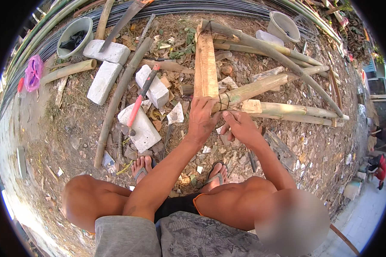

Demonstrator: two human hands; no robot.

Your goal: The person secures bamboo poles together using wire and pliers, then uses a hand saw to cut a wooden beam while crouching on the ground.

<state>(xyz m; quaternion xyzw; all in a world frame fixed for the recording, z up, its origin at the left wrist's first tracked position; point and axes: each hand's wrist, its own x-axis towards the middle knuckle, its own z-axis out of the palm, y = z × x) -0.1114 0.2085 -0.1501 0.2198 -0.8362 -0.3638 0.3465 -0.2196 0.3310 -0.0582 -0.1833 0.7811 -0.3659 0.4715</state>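
A frame of bamboo poles [261,87] and a pale wooden board [206,68] lies before me, its near corner bound with dark wire [226,101]. My left hand [203,118] is closed around the board's near end, fingers on top, thumb toward the bamboo end. Just right of it, my right hand [241,127] has its fingers bent in a pinch under the bound joint. Whatever lies between those fingertips is too small or hidden to make out. A lower bamboo pole [296,109] with a pale wood piece [251,106] runs rightward from the joint.
To the left, a hammer [138,103] with a red and black handle rests on white blocks [143,133]. Nearby are a long pole [121,100], a handsaw [123,23], a bucket [76,38] and a pink plastic bag [33,73]. Another bucket [284,27] stands far right.
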